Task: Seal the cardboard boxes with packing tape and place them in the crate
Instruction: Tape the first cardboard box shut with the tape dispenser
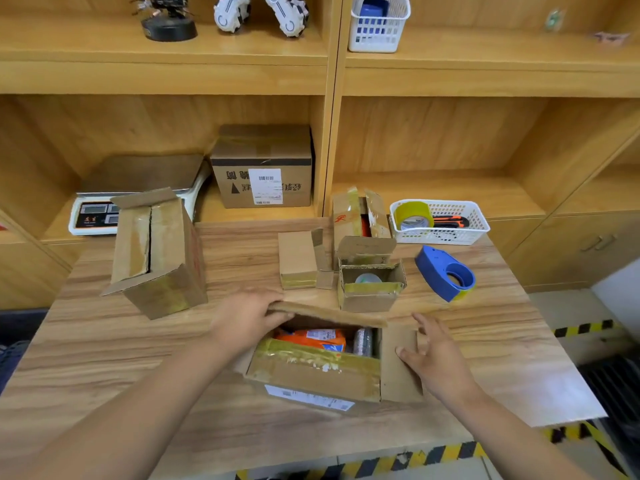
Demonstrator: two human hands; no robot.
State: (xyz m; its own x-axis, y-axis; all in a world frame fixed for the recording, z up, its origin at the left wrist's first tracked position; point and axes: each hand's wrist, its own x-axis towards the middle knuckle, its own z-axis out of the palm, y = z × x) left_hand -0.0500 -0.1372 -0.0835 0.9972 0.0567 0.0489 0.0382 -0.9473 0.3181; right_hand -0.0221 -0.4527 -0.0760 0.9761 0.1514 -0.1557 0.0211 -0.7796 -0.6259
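While the open cardboard box [311, 379] sat on the tabletop [104, 341] between the two hands, the left hand [249, 317] gripped the left end of its far flap [329, 311]. Its fingers were curled over the edge, and the flap was partly raised. The right hand [433, 355] was spread, its fingers straight and its thumb touching the box's right side flap [398, 372], which stood outward; it clasped nothing. Inside the box an orange packet [311, 339] showed past the near flap with its yellowish old tape. Just beyond the hands stood a small open box [370, 296] with something round inside, and to its left a smaller carton [298, 259]. Beyond the right hand lay a blue tape dispenser [445, 273], and farther off a white basket [478, 226] held a roll of yellowish packing tape [414, 214]. Beyond and left of the left hand, a larger unsealed box [159, 251] sat tilted, its top flaps parted.
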